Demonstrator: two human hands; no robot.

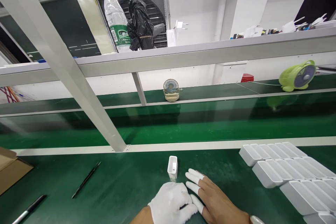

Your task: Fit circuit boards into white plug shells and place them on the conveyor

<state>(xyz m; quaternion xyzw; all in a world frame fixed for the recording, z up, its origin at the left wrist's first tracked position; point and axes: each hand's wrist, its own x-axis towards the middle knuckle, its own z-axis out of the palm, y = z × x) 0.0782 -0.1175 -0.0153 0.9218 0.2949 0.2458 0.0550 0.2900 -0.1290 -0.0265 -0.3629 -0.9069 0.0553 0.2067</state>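
A small white open-topped plastic case (pixel 172 168) with a small dark slot stands upright on the green table. Just on the near side of it is my left hand (pixel 172 203) in a white glove, fingers curled in and closed; whatever they may hold is hidden. My right hand (pixel 215 199), wearing white fingertip covers on several fingers, lies to the right with fingers stretched out. Its lower fingers meet the gloved fingers of my left hand. No object shows in the right hand.
Rows of white plastic cases (pixel 286 168) lie at right. A black pen (pixel 86 180), a marker (pixel 30 209) and a cardboard box (pixel 13 171) are at left. A slanted metal post (pixel 91 101) rises before the green belt (pixel 210 126); a small fan (pixel 171 89) stands beyond.
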